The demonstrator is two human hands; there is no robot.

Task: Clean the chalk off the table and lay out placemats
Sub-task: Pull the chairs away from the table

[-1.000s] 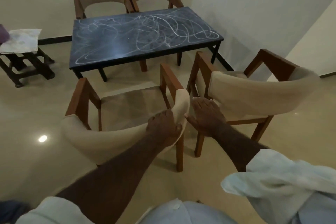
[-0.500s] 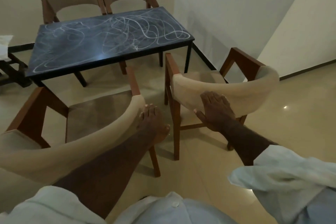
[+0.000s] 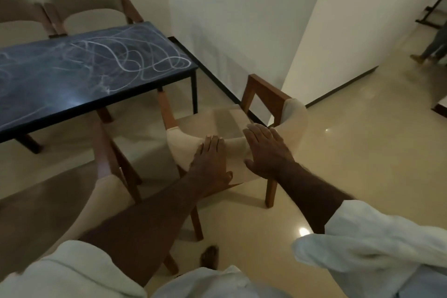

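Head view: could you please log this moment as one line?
left hand: flat on chair back | right hand: flat on same back | table: covered in chalk | placemats: none seen

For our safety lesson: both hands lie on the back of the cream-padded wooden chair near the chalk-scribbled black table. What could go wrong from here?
1. The bare foot stands close behind the cream-padded wooden chair; pulled back, its leg could strike the toes.
2. The left hand and right hand lie flat on the backrest, so they might slip.
3. The second padded chair stands close on the left; the two could knock together.
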